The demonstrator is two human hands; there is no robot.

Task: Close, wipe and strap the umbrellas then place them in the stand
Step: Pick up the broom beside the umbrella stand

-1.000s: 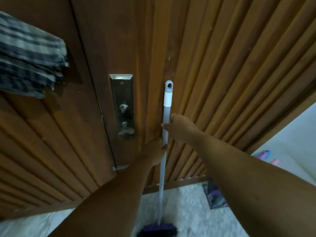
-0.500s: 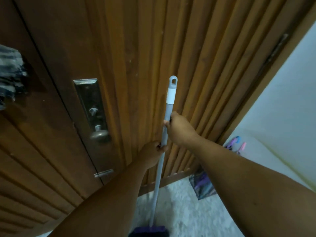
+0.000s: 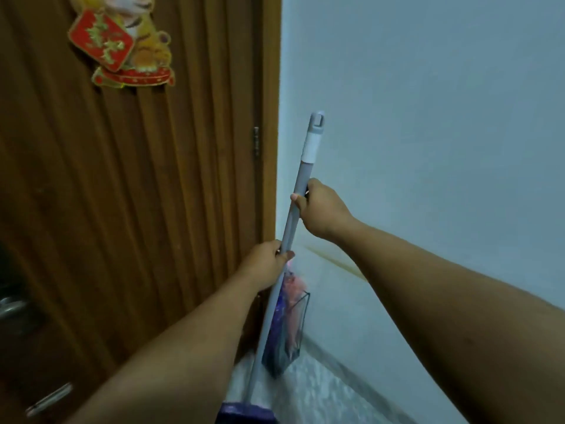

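Note:
Both my hands grip a long grey broom handle [image 3: 289,224] that stands nearly upright, leaning to the right at the top. My right hand [image 3: 321,208] holds it high, just under its white and grey cap [image 3: 313,139]. My left hand [image 3: 269,264] holds it lower down. The broom's purple head [image 3: 244,416] rests on the floor at the bottom edge. Behind the handle, a dark wire stand [image 3: 290,332] in the corner holds closed purple and pink umbrellas [image 3: 289,301], partly hidden by the pole.
A ribbed wooden door [image 3: 137,209] fills the left, with a red and gold paper ornament [image 3: 119,44] near its top and a metal knob [image 3: 9,307] at the left edge. A pale wall [image 3: 428,117] fills the right. Speckled floor [image 3: 312,393] lies below.
The view has swung right, from the door's lock plate to the door's hinge edge and the wall corner. The broom, still held in both hands, now stands in front of the umbrella stand.

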